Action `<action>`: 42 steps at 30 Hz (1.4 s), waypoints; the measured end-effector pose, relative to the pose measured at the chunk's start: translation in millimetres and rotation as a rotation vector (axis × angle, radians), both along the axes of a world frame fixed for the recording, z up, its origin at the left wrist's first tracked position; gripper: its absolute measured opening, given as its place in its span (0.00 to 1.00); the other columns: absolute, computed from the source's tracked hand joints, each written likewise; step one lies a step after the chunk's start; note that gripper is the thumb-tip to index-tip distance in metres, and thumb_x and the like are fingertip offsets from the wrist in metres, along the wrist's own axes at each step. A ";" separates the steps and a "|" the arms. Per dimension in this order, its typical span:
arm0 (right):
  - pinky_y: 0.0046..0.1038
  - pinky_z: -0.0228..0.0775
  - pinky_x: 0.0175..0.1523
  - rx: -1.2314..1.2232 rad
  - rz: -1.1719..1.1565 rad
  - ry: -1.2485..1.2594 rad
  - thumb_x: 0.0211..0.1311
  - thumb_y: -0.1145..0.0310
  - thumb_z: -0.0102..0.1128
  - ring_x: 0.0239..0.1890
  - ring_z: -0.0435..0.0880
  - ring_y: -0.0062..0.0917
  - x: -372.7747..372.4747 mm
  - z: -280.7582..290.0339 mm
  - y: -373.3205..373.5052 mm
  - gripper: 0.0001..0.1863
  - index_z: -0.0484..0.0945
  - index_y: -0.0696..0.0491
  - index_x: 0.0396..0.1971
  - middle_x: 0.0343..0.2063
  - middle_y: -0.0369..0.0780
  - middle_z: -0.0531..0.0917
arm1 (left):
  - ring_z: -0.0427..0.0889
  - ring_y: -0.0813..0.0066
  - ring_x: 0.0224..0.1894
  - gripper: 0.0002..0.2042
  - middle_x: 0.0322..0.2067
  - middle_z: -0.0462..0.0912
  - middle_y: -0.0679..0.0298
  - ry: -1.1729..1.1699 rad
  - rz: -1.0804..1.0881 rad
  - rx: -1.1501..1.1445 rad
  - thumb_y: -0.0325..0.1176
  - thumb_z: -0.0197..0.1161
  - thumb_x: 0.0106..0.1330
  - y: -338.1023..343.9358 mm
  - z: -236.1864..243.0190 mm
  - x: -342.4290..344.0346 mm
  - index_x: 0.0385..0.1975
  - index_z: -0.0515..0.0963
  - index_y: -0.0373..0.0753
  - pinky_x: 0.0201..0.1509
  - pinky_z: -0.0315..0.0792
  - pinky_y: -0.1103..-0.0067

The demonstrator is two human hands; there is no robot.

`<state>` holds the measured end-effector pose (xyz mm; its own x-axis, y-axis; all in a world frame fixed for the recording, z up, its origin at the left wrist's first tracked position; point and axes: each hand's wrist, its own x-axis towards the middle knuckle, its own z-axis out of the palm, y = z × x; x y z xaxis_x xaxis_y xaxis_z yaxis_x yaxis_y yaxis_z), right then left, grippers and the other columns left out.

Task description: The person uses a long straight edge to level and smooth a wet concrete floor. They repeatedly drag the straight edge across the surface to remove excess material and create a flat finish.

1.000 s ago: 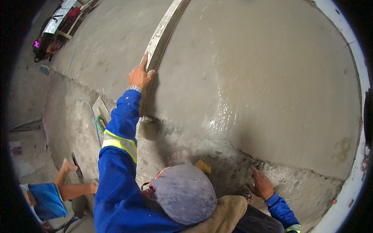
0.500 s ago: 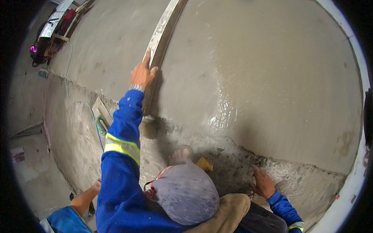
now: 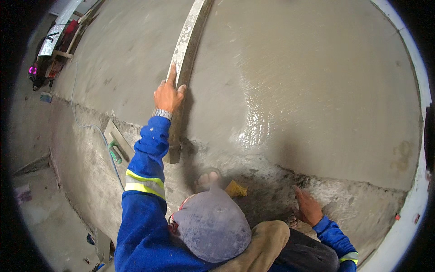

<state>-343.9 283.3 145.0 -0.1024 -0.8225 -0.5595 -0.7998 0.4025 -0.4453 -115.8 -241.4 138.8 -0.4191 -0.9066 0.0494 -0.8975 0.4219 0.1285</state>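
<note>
A long pale straightedge bar (image 3: 185, 41), flecked with cement, runs from the top of the view across smooth wet screed (image 3: 308, 86). My left hand (image 3: 167, 96), wearing a metal-banded watch, grips it, index finger stretched along its upper face and thumb at its right side. Its near end lies over the rough strip of floor. My right hand (image 3: 310, 207) is low on the right by the rough edge of the screed, holding nothing visible, index finger extended. Left of my left forearm lies a finishing trowel (image 3: 118, 141) with a green handle.
A yellow sponge-like piece (image 3: 236, 189) sits beside a foot (image 3: 208, 177). A rounded grey cloth shape (image 3: 213, 226) hides the floor at bottom centre. A thin cable (image 3: 93, 125) trails past the trowel. Timber and tools (image 3: 59, 54) stand far left; a white wall base (image 3: 419, 77) borders the right.
My left hand has drawn the straightedge a little toward me, its near end now further over the rough strip. My right hand has barely moved. Another person's arm at lower left has left the view.
</note>
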 end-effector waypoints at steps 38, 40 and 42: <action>0.42 0.72 0.48 -0.031 -0.040 -0.014 0.55 0.64 0.61 0.47 0.76 0.46 -10.6 11.4 -4.9 0.39 0.53 0.56 0.65 0.47 0.52 0.74 | 0.81 0.44 0.35 0.44 0.33 0.80 0.42 -0.019 -0.095 -0.008 0.42 0.66 0.56 13.9 -0.3 -51.6 0.71 0.46 0.55 0.41 0.73 0.58; 0.43 0.73 0.46 -0.087 -0.006 -0.025 0.56 0.63 0.60 0.46 0.77 0.46 -11.6 14.3 -3.5 0.38 0.53 0.56 0.64 0.46 0.52 0.73 | 0.81 0.44 0.35 0.44 0.33 0.80 0.42 -0.013 -0.103 -0.019 0.41 0.66 0.56 3.5 3.9 -56.4 0.71 0.46 0.55 0.41 0.74 0.58; 0.43 0.73 0.46 -0.114 0.005 -0.024 0.56 0.62 0.60 0.45 0.77 0.46 -11.0 -1.9 7.2 0.38 0.53 0.56 0.64 0.45 0.51 0.74 | 0.81 0.45 0.36 0.44 0.32 0.80 0.43 -0.019 -0.124 -0.055 0.41 0.66 0.57 -4.9 2.5 -73.0 0.71 0.45 0.55 0.41 0.74 0.58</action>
